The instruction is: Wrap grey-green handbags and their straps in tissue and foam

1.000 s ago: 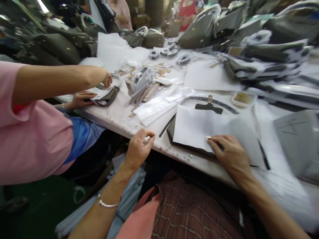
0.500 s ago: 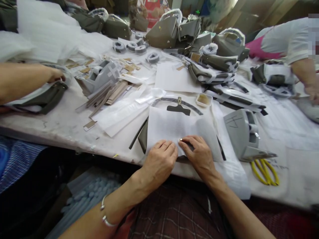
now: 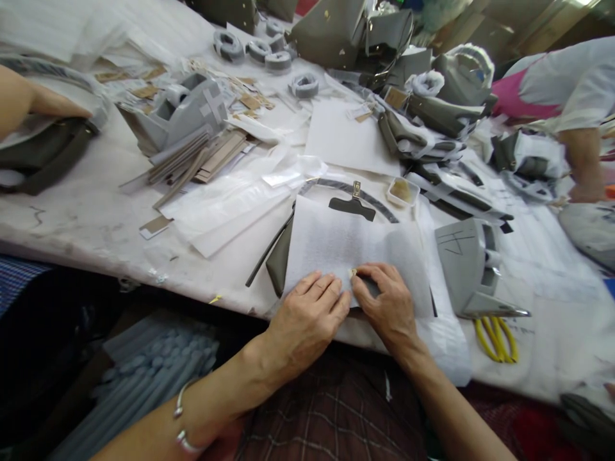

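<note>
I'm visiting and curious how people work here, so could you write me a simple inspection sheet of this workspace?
Surface: pale table, dark marks near its front edge.
Job's things: white sheet over an olive bag; small gold-coloured piece at the right hand.
Clutter: brown card strips, grey wrapped rings, yellow-handled tool.
Left hand: palm down on the sheet, fingers close together, thumb hidden.
Right hand: fingers pinching the gold-coloured piece.
Cables: nothing seen.
Surroundings: another person's arm at left, a pale sleeve at right; bundled pale rods below the table.
</note>
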The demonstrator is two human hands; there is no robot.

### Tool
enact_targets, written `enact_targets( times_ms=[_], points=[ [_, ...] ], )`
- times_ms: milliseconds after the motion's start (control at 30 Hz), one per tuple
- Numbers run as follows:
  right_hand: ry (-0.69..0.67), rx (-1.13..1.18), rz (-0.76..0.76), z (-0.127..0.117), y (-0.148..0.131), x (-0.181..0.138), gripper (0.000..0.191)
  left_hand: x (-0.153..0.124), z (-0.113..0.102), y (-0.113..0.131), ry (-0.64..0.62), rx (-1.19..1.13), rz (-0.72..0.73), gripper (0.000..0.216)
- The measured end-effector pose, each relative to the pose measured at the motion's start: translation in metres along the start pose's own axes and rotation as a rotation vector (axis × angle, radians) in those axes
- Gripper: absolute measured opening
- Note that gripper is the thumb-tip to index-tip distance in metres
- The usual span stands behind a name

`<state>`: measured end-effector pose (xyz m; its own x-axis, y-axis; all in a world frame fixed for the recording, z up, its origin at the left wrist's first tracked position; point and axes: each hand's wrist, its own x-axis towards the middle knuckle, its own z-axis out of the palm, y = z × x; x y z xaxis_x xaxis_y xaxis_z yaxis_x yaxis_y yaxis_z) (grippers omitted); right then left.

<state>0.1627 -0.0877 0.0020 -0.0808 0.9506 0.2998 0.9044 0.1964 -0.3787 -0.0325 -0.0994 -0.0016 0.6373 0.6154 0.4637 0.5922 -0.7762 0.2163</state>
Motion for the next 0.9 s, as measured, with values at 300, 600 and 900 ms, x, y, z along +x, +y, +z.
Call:
enact_targets(
  times_ms=[300, 600, 900],
  points=[
    [-0.006, 0.016, -0.012, 0.001, 0.003, -0.002, 0.014, 0.006, -0.015, -0.008, -0.084, -0.116, -0.12, 0.018],
    [0.001, 0.051, 0.042, 0.001, 0.001, 0.0, 0.02, 0.08, -0.019, -0.049, -0.425, -0.293, -0.221, 0.011],
    [0.026, 0.039, 0.022, 0.004, 0.003, -0.003, 0.018, 0.096, 0.015, -0.065, -0.425, -0.494, -0.163, 0.013]
  ],
)
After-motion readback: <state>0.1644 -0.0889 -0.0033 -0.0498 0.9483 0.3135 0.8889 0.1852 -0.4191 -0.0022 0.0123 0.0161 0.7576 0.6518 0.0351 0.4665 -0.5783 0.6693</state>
